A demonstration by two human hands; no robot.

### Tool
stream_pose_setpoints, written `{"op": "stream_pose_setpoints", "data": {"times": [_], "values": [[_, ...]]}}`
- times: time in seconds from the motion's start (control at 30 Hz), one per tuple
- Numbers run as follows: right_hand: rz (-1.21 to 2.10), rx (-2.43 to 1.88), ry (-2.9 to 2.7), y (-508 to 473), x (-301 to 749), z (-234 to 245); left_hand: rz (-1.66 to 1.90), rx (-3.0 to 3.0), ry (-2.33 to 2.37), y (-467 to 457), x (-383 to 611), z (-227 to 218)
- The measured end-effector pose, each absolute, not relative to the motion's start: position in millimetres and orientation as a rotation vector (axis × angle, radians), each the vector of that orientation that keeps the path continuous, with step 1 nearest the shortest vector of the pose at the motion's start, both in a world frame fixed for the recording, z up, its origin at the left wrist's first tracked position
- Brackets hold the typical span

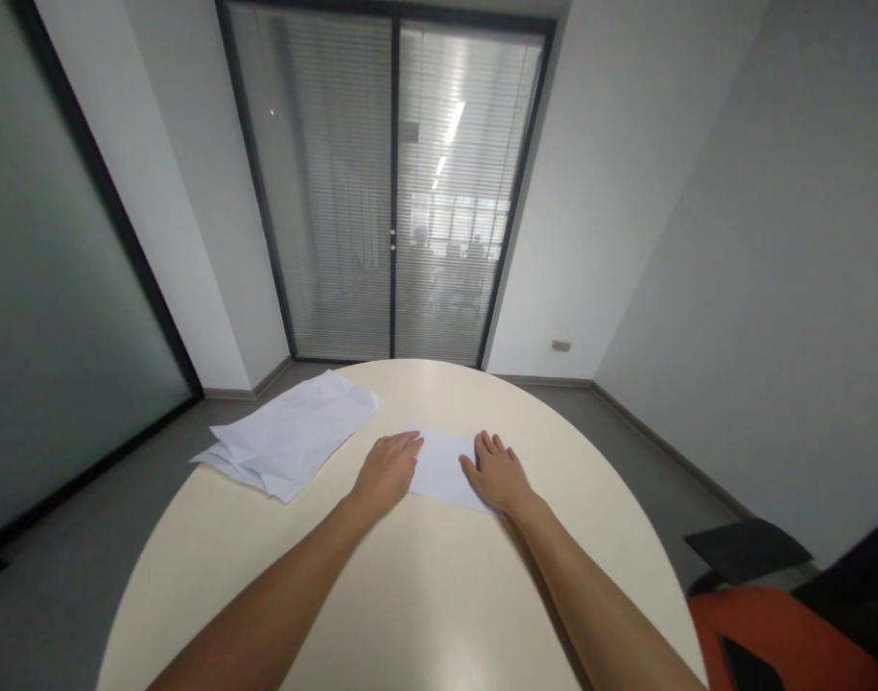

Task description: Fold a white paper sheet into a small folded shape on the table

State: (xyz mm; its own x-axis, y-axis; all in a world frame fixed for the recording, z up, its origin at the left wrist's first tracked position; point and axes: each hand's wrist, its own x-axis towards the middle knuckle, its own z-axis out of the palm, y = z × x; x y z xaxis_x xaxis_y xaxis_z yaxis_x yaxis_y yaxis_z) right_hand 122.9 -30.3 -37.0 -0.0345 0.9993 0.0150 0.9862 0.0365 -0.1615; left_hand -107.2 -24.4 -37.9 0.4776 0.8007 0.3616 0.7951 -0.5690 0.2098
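Observation:
A small folded white sheet of paper [442, 467] lies on the round cream table [424, 595], a little past its middle. My left hand [388, 470] rests flat on the sheet's left edge, fingers stretched out together. My right hand [497, 474] lies flat on the sheet's right part, fingers extended and pressed down on the paper. Neither hand grips anything.
A loose stack of crumpled white sheets [291, 437] lies at the table's far left, overhanging the edge. An orange and black chair [791, 614] stands at the right. Glass doors with blinds [391, 192] are behind the table.

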Motion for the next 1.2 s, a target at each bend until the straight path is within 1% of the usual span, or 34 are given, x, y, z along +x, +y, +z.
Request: {"op": "stream_pose_setpoints", "data": {"times": [0.13,0.23,0.3,0.37,0.43,0.53,0.77,0.9,1.0,1.07,1.1,1.2], "values": [[0.051,-2.09,-2.107,-37.3,105.3,-33.3,0.655,2.655,1.42,-32.0,-97.6,-41.6],[0.046,-1.851,-2.186,-39.9,99.1,-28.9,0.546,2.665,1.352,-34.0,-96.3,-46.3],[0.154,-1.59,-2.297,-39.9,98.3,-27.6,0.5,2.692,1.203,-33.1,-99.9,-46.0],[0.33,-1.366,-2.407,-38.9,99.5,-28.7,0.506,2.709,1.023,-32.0,-104.7,-42.8],[0.479,-1.278,-2.468,-37.6,101.5,-31.7,0.541,2.715,0.9,-31.7,-108.0,-39.2],[0.556,-1.341,-2.464,-35.5,104.2,-36.4,0.546,2.735,0.893,-33.2,-108.4,-37.3],[0.457,-1.516,-2.467,-33.3,107.6,-36.0,0.262,2.66,1.129,-36.6,-104.2,-39.1],[0.356,-1.769,-2.39,-33.1,114.6,-34.1,0.22,2.624,1.228,-35.4,-104.5,-39.8],[0.171,-1.921,-2.275,-33.4,117.7,-32.2,0.274,2.642,1.269,-34.8,-104.2,-44.5],[0.058,-1.858,-2.264,-34.5,116.6,-29.5,0.319,2.64,1.319,-34.2,-103.1,-47.8],[0.052,-1.772,-2.297,-35.5,114.9,-27.8,0.347,2.628,1.36,-33.7,-102.3,-49.0],[0.246,-1.501,-2.469,-40.1,107.8,-23.2,0.445,2.552,1.535,-30.7,-100.1,-50.1]]}}
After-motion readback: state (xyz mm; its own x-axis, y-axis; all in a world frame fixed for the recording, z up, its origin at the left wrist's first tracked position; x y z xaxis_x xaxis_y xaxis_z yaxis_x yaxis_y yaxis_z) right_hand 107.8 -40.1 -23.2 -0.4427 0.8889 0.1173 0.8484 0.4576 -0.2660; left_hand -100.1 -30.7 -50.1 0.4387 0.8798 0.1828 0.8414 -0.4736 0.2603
